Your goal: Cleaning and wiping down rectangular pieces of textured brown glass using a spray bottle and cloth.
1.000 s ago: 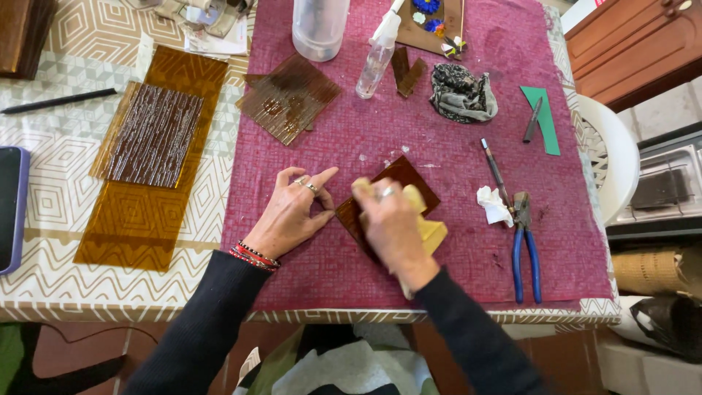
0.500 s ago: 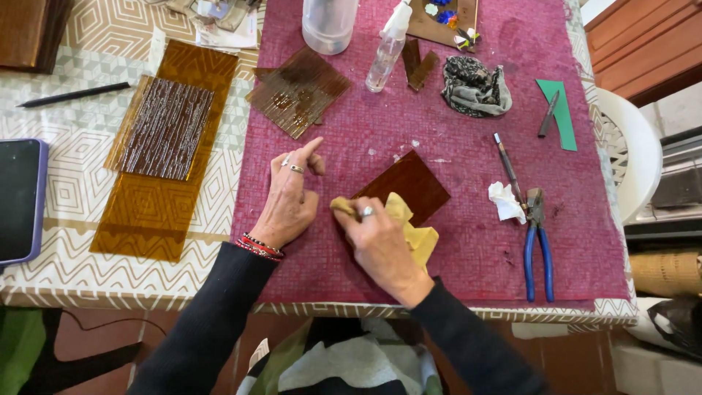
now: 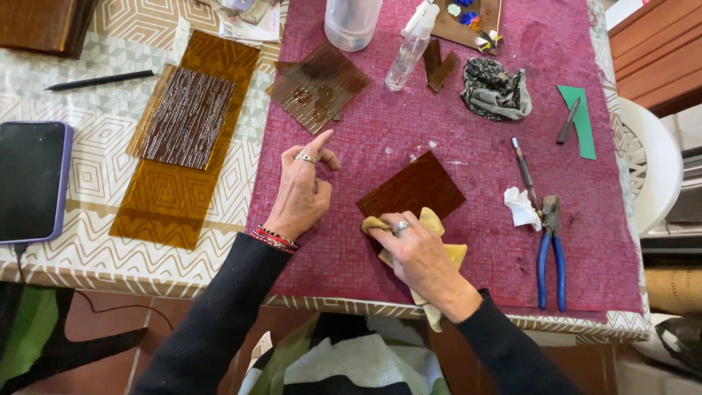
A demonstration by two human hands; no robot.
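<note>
- The amber glass piece (image 3: pixel 413 189) lies flat on the magenta mat (image 3: pixel 453 95), tilted so one corner points away from the person; its near-left corner is under the yellow cloth (image 3: pixel 439 241).
- Bare mat lies around the glass's far and right edges; small pale chips are scattered just beyond its far corner.
- The right hand (image 3: pixel 417 252) presses the cloth onto the glass, fingers curled down and pinching the cloth.
- The left hand (image 3: pixel 303 186) rests on the mat just left of the glass, apart from it; fingers loosely bent, index finger raised, holding nothing.
- To the right, well apart from the glass, lie blue-handled pliers (image 3: pixel 550 252), a glass cutter (image 3: pixel 523 170) and a white paper wad (image 3: pixel 521 207).
- Farther off sit a ribbed brown glass square (image 3: pixel 318 86), a clear spray bottle (image 3: pixel 411 50) and a crumpled dark rag (image 3: pixel 496 89).
- The mat covers a table with a geometric cream tablecloth (image 3: pixel 95 183); there lie a large amber sheet (image 3: pixel 183 175) under a dark textured panel (image 3: pixel 189 117), a phone (image 3: pixel 29 179) and a black pen (image 3: pixel 99 79).
- The glass is translucent dark amber, roughly rectangular, smooth, straight-edged.
</note>
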